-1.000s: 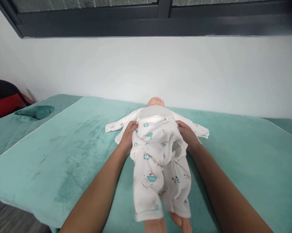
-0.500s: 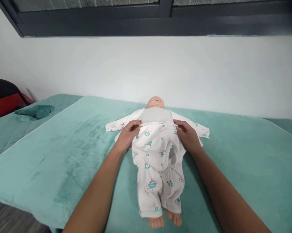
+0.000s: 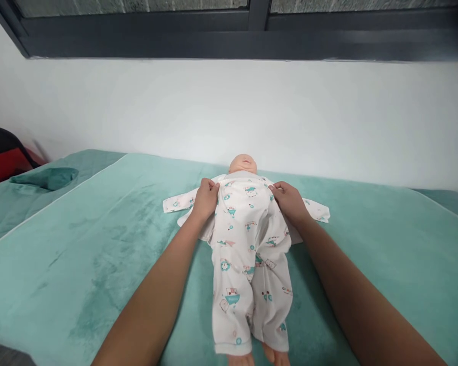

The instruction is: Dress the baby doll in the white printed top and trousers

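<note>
A baby doll (image 3: 243,163) lies on its back, head toward the wall and feet toward me. White printed baby pants (image 3: 247,229) cover its legs and now its torso up to the chest. My left hand (image 3: 206,198) pinches the waistband at its left corner. At the opposite corner my right hand (image 3: 289,201) grips the same waistband between thumb and fingers. Under the pants, a matching white shirt (image 3: 181,202) has its sleeves spread out to both sides. The doll's bare feet (image 3: 241,360) stick out of the pant legs at the bottom edge.
A green plush cover (image 3: 99,244) spreads under the doll. A white wall (image 3: 229,112) rises behind, with a dark window frame (image 3: 137,43) above. At the far left are a dark green cloth bundle (image 3: 46,178) and a red and black object (image 3: 7,157).
Both hands have moved up toward the doll's neck, drawing the waistband from the belly to the upper chest. The grey torso is now covered, and the pants' front lies smoother.
</note>
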Demonstrator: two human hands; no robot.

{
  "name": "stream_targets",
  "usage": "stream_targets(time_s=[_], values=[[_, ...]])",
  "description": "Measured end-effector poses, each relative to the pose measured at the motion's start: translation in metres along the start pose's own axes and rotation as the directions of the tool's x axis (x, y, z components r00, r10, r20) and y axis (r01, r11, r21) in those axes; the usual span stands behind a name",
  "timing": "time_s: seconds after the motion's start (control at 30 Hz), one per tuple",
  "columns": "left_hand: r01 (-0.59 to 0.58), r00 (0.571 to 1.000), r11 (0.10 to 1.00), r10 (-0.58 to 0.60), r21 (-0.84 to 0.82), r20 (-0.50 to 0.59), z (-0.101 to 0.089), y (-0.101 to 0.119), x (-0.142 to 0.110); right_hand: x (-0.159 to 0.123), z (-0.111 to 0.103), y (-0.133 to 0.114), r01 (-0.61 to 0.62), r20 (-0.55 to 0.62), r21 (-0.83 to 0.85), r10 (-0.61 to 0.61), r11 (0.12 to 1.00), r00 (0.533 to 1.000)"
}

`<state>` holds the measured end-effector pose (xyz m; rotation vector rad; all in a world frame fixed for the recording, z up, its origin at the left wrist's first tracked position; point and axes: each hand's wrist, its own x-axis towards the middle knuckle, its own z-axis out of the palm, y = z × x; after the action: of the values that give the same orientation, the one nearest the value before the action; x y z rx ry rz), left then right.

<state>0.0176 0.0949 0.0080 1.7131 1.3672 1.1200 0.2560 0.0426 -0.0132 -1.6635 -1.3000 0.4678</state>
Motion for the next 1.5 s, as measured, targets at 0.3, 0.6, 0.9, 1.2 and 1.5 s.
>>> stream_targets(time_s=[0.3,0.6,0.9,1.2,1.5], values=[[-0.232,0.950,0.971,0.215,0.054,0.224,-0.011,0.015,0.006,0.015,0.004,-0.018,0.335,0.110,0.131,-0.349,0.933,0.931],[-0.216,0.969,0.949,0.178,0.231,0.173,-0.001,0.015,0.026,0.045,0.017,-0.044,0.355,0.189,-0.195,-0.320,0.914,0.928],[-0.112,0.994,0.982,0.111,0.152,0.016,0.020,-0.004,0.049,0.051,0.027,-0.030,0.163,0.094,0.010,-0.163,0.987,0.982],[-0.313,0.949,0.896,0.302,0.316,0.085,0.007,-0.007,0.019,0.008,0.016,-0.010,0.084,-0.152,0.033,-0.078,0.996,0.985],[-0.059,0.974,0.945,-0.015,0.320,0.225,-0.022,0.000,-0.018,-0.029,-0.007,0.002,-0.084,0.068,0.002,0.083,0.996,0.994]])
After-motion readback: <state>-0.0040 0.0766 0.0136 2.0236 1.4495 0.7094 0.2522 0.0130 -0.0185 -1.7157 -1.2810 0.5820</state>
